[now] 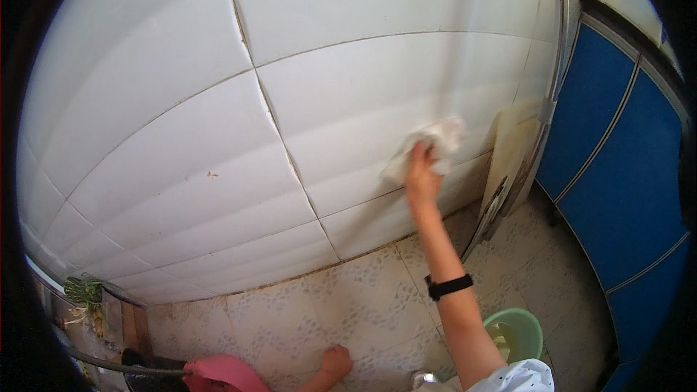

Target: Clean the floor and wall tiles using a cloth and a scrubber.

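My right hand (424, 177) grips a crumpled white cloth (449, 133) against the white tiled wall (348, 130), to the right of a dark, uneven tile joint. Both hand and cloth are slightly blurred. A black band (451, 287) circles my right forearm. Low in the view, my left hand (336, 363) is curled into a fist above the patterned floor, with nothing visible in it. Beside my right sleeve, partly hidden by the arm, a green plastic basin (529, 329) holds cloudy liquid and a pale object. A small reddish-brown mark (212, 175) shows on the wall's left part.
Blue cabinets (604, 174) line the right side, near a metal pipe (559, 38) and a pale board (507, 147) leaning on the wall. Green onions (84, 294) lie at the lower left. A dark hose (125, 369) reaches a pink object (226, 373). A shiny item (425, 378) sits at the bottom edge.
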The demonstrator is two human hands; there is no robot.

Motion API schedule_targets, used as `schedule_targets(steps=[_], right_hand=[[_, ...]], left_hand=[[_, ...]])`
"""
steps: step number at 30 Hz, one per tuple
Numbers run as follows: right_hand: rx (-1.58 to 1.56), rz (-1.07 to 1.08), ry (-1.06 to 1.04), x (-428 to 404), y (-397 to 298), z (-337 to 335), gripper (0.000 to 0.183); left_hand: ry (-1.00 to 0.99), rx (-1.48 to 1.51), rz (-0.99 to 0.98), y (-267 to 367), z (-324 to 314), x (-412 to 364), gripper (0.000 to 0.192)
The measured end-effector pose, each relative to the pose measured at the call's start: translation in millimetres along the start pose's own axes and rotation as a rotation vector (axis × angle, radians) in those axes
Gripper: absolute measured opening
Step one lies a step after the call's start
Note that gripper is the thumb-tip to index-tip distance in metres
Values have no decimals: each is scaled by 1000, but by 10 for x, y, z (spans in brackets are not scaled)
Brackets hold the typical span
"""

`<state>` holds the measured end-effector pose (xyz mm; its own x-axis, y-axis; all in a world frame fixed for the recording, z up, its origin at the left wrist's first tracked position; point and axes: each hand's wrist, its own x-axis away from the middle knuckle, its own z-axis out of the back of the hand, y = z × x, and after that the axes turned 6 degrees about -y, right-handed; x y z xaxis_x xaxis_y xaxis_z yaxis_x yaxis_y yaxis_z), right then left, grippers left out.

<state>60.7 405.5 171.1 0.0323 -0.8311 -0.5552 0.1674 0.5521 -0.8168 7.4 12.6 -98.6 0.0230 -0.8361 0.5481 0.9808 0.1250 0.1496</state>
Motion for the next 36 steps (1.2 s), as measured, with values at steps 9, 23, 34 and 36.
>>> schedule_targets(steps=[9,23,34,36], right_hand=[[812,51,-321,-182,-792,-446,45],[286,198,186,-417,-213,-204,56],[92,676,-59,311,-1295,-961,58],[118,727,-27,353,-1225,-953,59]], left_hand=[[128,-155,95,23,-142,37,35],[120,-20,-15,77,64,49,30],[108,69,152,47,-261,-67,35],[206,-73,99,23,-282,-22,35]])
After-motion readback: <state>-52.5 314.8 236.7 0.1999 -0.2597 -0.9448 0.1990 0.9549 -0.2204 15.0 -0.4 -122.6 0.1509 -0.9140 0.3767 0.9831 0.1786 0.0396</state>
